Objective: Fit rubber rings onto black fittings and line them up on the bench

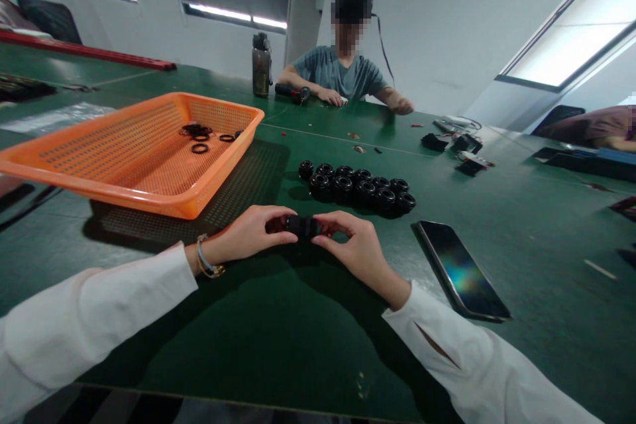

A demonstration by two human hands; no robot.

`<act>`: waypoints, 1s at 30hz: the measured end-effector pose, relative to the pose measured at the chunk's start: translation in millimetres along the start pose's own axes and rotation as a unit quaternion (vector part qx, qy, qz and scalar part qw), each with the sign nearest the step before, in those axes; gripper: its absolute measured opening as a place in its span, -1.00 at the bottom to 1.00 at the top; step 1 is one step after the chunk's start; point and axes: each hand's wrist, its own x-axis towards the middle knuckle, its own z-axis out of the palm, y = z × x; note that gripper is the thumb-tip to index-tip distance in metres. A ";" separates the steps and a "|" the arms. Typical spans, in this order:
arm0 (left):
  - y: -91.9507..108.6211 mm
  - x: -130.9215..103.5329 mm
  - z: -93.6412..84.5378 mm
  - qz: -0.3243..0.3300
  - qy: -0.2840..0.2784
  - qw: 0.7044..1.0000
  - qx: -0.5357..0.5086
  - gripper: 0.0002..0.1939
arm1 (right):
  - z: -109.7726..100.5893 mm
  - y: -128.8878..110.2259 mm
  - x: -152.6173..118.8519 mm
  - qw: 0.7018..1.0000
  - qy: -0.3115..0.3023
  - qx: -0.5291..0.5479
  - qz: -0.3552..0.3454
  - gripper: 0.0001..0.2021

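Note:
My left hand (251, 233) and my right hand (356, 244) meet above the green table, pinching a small black cylindrical fitting (301, 226) from its two ends. It lies sideways between the fingertips, its ends partly covered by them. Just beyond, a cluster of several similar black round fittings (365, 192) stands in rows, their ring-shaped tops facing up. To the left is an orange perforated basket (186, 204). Several thin black rings (199, 148) lie on its floor near the far right side.
A phone (462, 268) lies right of my right hand. Across the table (298, 338) sits a person (350, 73) beside a dark bottle (261, 65) and a power tool (293, 92). Small black parts with wires (466, 144) lie at far right. Another person's arm (591, 127) shows at the right edge.

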 end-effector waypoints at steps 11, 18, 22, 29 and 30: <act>1.4 0.4 -0.8 -0.005 0.000 1.000 0.004 -0.62 | -0.6 1.9 0.4 1.000 -0.014 0.006 -0.019 -0.76; 2.3 0.0 -1.1 -0.004 0.000 1.000 0.012 -0.65 | -1.0 1.6 0.9 1.000 -0.015 -0.004 -0.023 -0.75; 1.3 -0.4 -0.9 -0.005 0.000 1.000 0.008 -0.64 | -0.3 1.7 1.1 1.000 -0.002 -0.007 -0.026 -0.76; 0.6 0.4 -0.4 -0.007 -0.004 1.000 0.002 -0.63 | 2.5 2.2 -0.5 1.000 0.010 0.014 -0.003 -0.69; 0.9 0.3 -0.5 -0.007 -0.005 1.000 0.001 -0.63 | 2.5 2.0 -0.7 1.000 0.009 0.017 0.000 -0.69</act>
